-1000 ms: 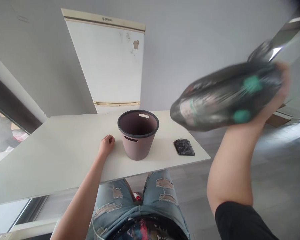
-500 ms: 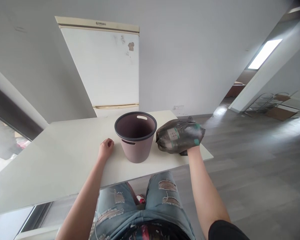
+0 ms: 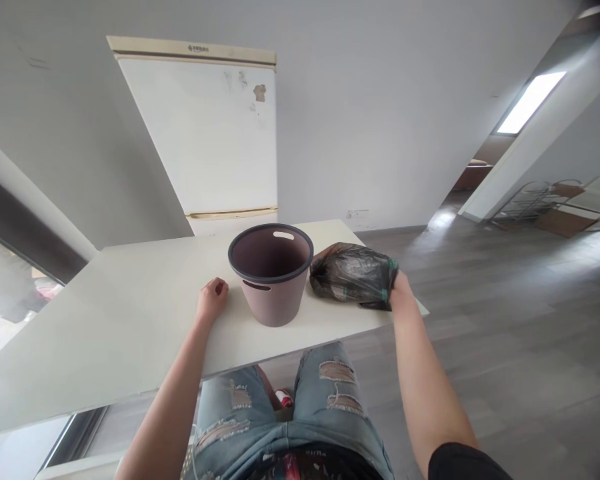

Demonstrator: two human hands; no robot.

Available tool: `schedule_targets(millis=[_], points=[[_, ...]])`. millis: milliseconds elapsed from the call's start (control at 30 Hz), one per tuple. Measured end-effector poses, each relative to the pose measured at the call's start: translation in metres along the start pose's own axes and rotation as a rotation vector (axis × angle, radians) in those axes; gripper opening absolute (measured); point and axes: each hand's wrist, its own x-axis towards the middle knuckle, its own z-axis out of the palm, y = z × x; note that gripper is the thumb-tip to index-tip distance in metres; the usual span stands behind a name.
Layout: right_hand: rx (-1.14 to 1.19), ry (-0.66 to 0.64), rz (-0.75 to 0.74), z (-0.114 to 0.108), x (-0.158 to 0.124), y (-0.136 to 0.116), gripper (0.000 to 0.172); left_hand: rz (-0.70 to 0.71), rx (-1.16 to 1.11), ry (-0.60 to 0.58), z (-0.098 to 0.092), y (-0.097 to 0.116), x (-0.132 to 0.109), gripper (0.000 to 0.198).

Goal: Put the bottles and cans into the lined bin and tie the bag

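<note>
A mauve trash bin [image 3: 277,303] with a dark rim and cut-out handles stands upright on the white table. To its left, my left hand [image 3: 214,297] rests on the tabletop, fingers curled in with nothing visible in them. Right of the bin lies a dark translucent plastic bag [image 3: 353,273] with things inside; a pale label and green patches show faintly through the film. At the bag's right end, my right hand [image 3: 401,288] is closed on its edge, with the fingers mostly hidden by the plastic.
The white table [image 3: 145,313] stretches far to the left and ends just beyond the bag on the right. A white refrigerator [image 3: 205,133] stands against the grey wall behind. Metal racks [image 3: 525,203] and a cardboard box [image 3: 563,220] sit on the floor at far right.
My right hand has moved right to the bag's end. The bag has settled lower and a little left, its contents showing less clearly. My left hand and the bin have stayed put.
</note>
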Motion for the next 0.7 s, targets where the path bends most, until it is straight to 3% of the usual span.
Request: schedule_targets(millis=[133,200,300,400,500,600,700], points=[[-0.049,0.035,0.096,-0.024,0.005,-0.002,0.019,-0.005,0.004,-0.005,-0.001,0.002,-0.001,0.017],[-0.106,0.029,0.063,-0.035,0.004,-0.004,0.029,-0.011,0.001,-0.009,-0.001,0.002,-0.002,0.017],[-0.221,0.118,-0.009,-0.054,-0.006,-0.001,0.031,-0.006,0.007,-0.011,-0.001,0.000,-0.001,0.018],[-0.534,0.212,-0.165,-0.075,-0.027,0.012,0.029,-0.002,0.015,-0.015,0.001,-0.004,0.000,0.018],[-0.890,0.070,-0.340,-0.093,-0.059,0.028,0.042,0.008,0.020,-0.013,0.003,-0.007,0.001,0.019],[-1.055,-0.155,-0.460,-0.105,-0.088,0.039,0.052,0.016,0.023,-0.010,0.004,-0.008,0.001,0.018],[-1.144,-0.277,-0.584,-0.118,-0.100,0.042,0.057,0.028,0.027,-0.016,0.003,-0.007,-0.001,0.018]])
